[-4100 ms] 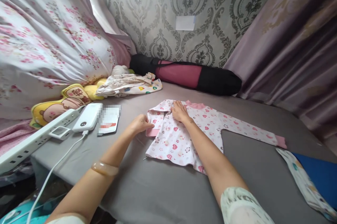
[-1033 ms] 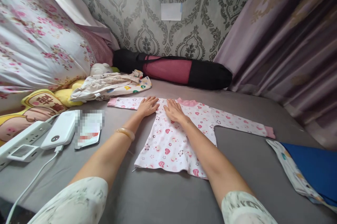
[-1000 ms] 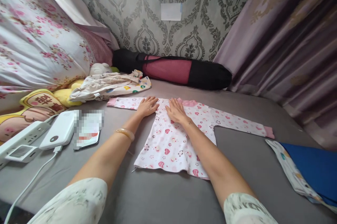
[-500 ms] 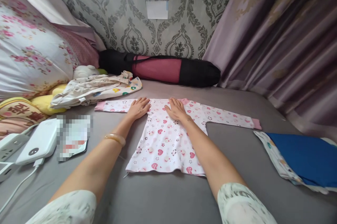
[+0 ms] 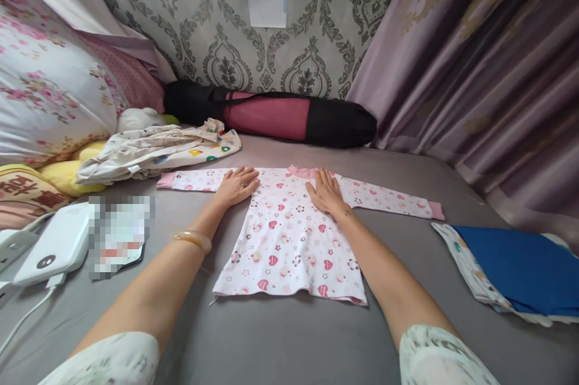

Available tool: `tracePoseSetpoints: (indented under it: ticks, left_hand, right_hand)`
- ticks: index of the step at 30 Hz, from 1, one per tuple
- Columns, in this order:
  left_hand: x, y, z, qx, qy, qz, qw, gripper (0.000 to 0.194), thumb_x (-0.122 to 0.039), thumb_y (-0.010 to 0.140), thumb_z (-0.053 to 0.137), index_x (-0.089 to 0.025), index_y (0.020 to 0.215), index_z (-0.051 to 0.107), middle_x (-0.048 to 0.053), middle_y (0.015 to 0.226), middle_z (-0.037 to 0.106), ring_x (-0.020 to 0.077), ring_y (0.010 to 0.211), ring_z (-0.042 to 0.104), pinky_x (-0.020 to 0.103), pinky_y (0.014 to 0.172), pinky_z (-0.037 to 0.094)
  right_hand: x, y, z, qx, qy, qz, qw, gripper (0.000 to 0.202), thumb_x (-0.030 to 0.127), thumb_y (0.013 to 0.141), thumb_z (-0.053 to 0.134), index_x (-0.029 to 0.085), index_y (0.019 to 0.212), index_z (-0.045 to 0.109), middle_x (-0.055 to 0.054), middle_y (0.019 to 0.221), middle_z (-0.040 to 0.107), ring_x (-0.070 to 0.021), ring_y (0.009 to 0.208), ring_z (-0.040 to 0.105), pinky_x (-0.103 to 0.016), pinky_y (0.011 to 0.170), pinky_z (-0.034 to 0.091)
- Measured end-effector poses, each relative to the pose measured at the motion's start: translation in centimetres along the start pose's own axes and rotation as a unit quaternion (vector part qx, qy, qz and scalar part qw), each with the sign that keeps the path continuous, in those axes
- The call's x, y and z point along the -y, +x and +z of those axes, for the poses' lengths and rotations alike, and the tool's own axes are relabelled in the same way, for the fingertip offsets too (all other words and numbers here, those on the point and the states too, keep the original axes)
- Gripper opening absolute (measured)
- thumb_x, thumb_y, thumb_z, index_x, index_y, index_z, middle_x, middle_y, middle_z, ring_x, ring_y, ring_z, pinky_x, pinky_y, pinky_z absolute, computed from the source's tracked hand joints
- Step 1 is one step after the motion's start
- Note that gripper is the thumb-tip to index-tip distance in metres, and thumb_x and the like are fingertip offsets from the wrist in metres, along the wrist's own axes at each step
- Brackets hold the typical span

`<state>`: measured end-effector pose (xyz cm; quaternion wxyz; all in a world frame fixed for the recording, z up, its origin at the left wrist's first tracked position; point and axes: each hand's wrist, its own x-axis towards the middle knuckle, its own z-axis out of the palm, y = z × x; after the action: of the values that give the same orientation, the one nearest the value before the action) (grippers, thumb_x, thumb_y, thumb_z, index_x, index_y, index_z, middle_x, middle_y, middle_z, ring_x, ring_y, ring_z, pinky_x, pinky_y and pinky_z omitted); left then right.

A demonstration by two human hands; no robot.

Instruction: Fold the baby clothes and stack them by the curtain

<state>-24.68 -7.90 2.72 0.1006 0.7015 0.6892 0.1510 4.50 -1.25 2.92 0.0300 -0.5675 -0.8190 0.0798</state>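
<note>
A small white long-sleeved shirt (image 5: 284,240) with pink hearts and flowers is spread flat, its sleeves stretched out to both sides. Its collar and cuffs are pink, and the hem lies toward me, slightly wavy. My left hand (image 5: 236,184) lies flat with fingers extended at the left shoulder, where the sleeve joins. On the upper right of the chest, just beside the collar (image 5: 302,172), my right hand (image 5: 326,193) presses flat with fingers out. Neither hand grips the cloth. A bangle (image 5: 193,240) circles my left forearm.
Folded blue and white clothes (image 5: 520,267) lie at the right. A crumpled pale garment (image 5: 149,152) is at the back left, near a yellow plush (image 5: 63,177). A white power bank (image 5: 54,246) with a cable sits left. A black and pink rolled bag (image 5: 271,116) lies along the wall.
My right hand has slid rightward across the shirt's chest, from left of the collar to its right side, uncovering the collar. My left hand stays at the left shoulder. The view shifts slightly.
</note>
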Motion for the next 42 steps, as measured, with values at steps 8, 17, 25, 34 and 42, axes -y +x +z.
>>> tracePoseSetpoints:
  ticks: [8, 17, 25, 34, 42]
  left_hand:
    - [0.6, 0.0, 0.4, -0.161, -0.043, 0.036, 0.985, 0.043, -0.047, 0.092, 0.041, -0.020, 0.112, 0.069, 0.009, 0.132, 0.060, 0.0256, 0.127, 0.049, 0.040, 0.108, 0.033]
    - [-0.9, -3.7, -2.8, -0.212, 0.003, -0.068, 0.975, 0.037, -0.037, 0.087, 0.041, -0.017, 0.099, 0.069, 0.011, 0.098, 0.068, 0.0259, 0.097, 0.060, 0.037, 0.087, 0.042]
    - [-3.5, -12.7, -4.6, 0.049, -0.115, -0.183, 0.975, 0.042, -0.056, 0.074, 0.049, -0.018, 0.078, 0.068, 0.005, 0.071, 0.070, 0.0216, 0.070, 0.063, 0.028, 0.063, 0.043]
    - [-5.6, -17.7, -3.9, 0.077, -0.208, -0.201, 0.954, 0.058, -0.068, 0.065, 0.060, -0.015, 0.087, 0.069, 0.004, 0.065, 0.065, 0.0181, 0.060, 0.057, 0.026, 0.052, 0.039]
    - [-6.9, -18.5, -3.8, 0.096, -0.284, -0.229, 0.926, 0.057, -0.070, 0.056, 0.066, -0.015, 0.073, 0.064, -0.002, 0.052, 0.049, 0.0113, 0.049, 0.041, 0.023, 0.046, 0.026]
  right_hand:
    - [-0.9, -0.3, -0.3, -0.029, 0.119, -0.022, 0.992, 0.066, 0.048, 0.096, 0.027, 0.013, 0.152, 0.026, -0.011, 0.161, 0.017, -0.0253, 0.148, 0.011, -0.044, 0.119, 0.012]
    - [-4.2, -10.9, -3.4, -0.126, 0.203, 0.021, 0.971, 0.032, 0.032, 0.090, 0.044, 0.019, 0.109, 0.065, -0.009, 0.105, 0.070, -0.0212, 0.096, 0.064, -0.031, 0.086, 0.047]
    - [-4.8, -18.9, -4.1, 0.026, 0.149, 0.124, 0.981, 0.027, 0.040, 0.087, 0.049, 0.019, 0.077, 0.064, -0.004, 0.077, 0.069, -0.0170, 0.071, 0.062, -0.024, 0.060, 0.038]
    - [-2.0, -22.4, -4.6, 0.079, 0.079, 0.152, 0.982, 0.031, 0.051, 0.081, 0.053, 0.023, 0.070, 0.062, -0.005, 0.078, 0.068, -0.0208, 0.076, 0.062, -0.027, 0.058, 0.032]
    - [-2.2, -23.0, -4.2, 0.041, 0.144, 0.140, 0.979, 0.027, 0.045, 0.080, 0.054, 0.022, 0.065, 0.053, 0.000, 0.070, 0.065, -0.0154, 0.067, 0.057, -0.023, 0.056, 0.033]
